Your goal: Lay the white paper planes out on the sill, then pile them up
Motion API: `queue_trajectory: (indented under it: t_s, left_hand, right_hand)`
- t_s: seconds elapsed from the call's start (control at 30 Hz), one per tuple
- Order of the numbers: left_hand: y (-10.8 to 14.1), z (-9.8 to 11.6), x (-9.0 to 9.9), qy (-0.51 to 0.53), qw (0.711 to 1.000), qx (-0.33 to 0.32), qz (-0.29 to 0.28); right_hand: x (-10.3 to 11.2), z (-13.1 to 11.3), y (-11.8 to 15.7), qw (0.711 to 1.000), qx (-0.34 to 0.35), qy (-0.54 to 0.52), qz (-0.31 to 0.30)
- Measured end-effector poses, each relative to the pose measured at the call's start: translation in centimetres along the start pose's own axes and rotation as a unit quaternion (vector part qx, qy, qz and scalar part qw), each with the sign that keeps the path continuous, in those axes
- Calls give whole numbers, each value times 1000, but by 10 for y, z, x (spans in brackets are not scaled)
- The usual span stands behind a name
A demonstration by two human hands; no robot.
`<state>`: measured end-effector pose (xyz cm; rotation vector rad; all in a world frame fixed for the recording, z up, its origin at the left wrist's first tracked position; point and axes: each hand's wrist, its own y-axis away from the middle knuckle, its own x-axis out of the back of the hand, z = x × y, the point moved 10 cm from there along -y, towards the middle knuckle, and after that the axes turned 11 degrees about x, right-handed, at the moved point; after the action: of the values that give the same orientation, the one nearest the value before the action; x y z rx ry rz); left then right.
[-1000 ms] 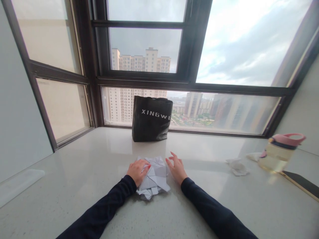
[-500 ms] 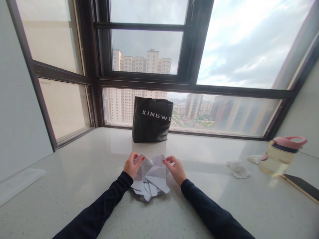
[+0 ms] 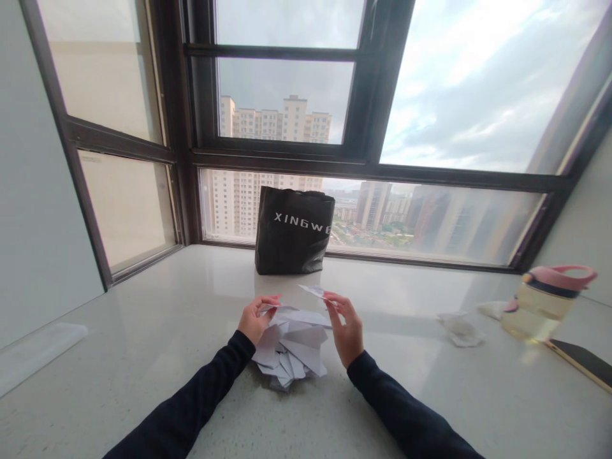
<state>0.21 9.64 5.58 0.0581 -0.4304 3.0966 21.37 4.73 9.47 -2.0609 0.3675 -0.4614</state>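
Pinching creased white paper [image 3: 291, 350], angular, matte

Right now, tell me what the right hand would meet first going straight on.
Probably the black bag, beyond the paper the right hand holds, though depth is unclear and it might miss.

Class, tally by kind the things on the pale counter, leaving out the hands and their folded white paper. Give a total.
Black bag with pale lettering: 1
Clear pink-lidded bottle: 1
Crumpled white tissues: 2
Flat black gold-edged phone: 1
Long whitish translucent strip: 1
Total: 6
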Motion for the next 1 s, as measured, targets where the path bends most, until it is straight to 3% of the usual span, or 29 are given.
queue_trajectory:
  t_s: [0.07, 0.17, 0.37, 0.47, 0.6, 0.77, 1.0]
  left_hand:
    - [1, 4, 2, -17, 1000, -12, 12]
    - [1, 3, 4, -18, 1000, -9, 22]
    - [5, -9, -9, 94, 993, 61, -38]
    - [10, -13, -19, 184, 973, 116, -72]
    - [12, -16, -22, 248, 954, 153, -74]
    - [11, -23, -16, 256, 950, 174, -37]
    - [9, -19, -15, 250, 953, 165, -33]
  right_hand:
    - [-6, -22, 0, 998, 61, 4, -24]
    - [-18, -40, 4, 993, 93, 12, -69]
    - [-30, -55, 10, 984, 133, 16, -114]
    - [-34, -56, 12, 981, 141, 19, -131]
    - [-46, -51, 17, 973, 141, 1, -183]
    - [-54, -47, 22, 965, 143, -4, -218]
    - [-52, -39, 20, 969, 136, 32, -202]
